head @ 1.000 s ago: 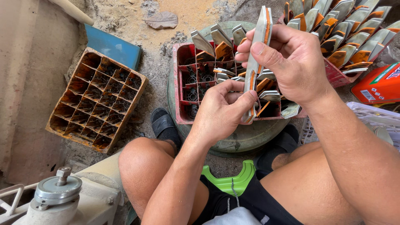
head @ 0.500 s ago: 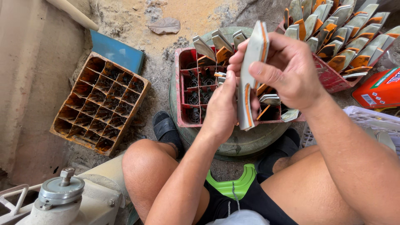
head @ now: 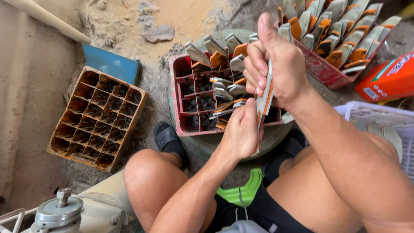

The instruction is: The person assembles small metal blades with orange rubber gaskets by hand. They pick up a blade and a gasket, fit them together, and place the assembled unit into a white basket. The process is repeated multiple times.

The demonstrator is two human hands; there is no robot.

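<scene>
My right hand (head: 276, 64) grips the upper part of a stack of flat grey and orange pieces (head: 264, 100), held upright on edge above a red divided crate (head: 181, 101). My left hand (head: 239, 131) is closed around the stack's lower end. The red crate rests on a round grey drum (head: 202, 144) and holds several more grey and orange pieces standing in its cells. Its left cells show only dark contents.
A second red crate (head: 323, 71) packed with the same pieces lies at the upper right. A worn orange wooden divided crate (head: 97, 116) sits on the ground at the left, a blue board (head: 110, 62) behind it. An orange box (head: 386, 80) and a white basket (head: 371, 114) are on the right.
Both hands rose and shifted right with the stack. The left hand slid down to the stack's lower end and closed around it.
</scene>
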